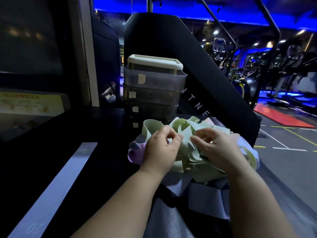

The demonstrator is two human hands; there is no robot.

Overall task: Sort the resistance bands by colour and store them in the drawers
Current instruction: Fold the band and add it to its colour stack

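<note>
Sorting underway: my left hand point(161, 150) and right hand point(221, 152) both pinch green bands point(187, 150), side by side; drawer stack point(152, 93) stands directly beyond them, nearer left hand.

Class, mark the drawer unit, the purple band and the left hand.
Drawer unit point(163, 83), head view: top drawer's front.
Purple band point(134, 155), head view: its folded loop.
Left hand point(159, 148), head view: its back.
</note>
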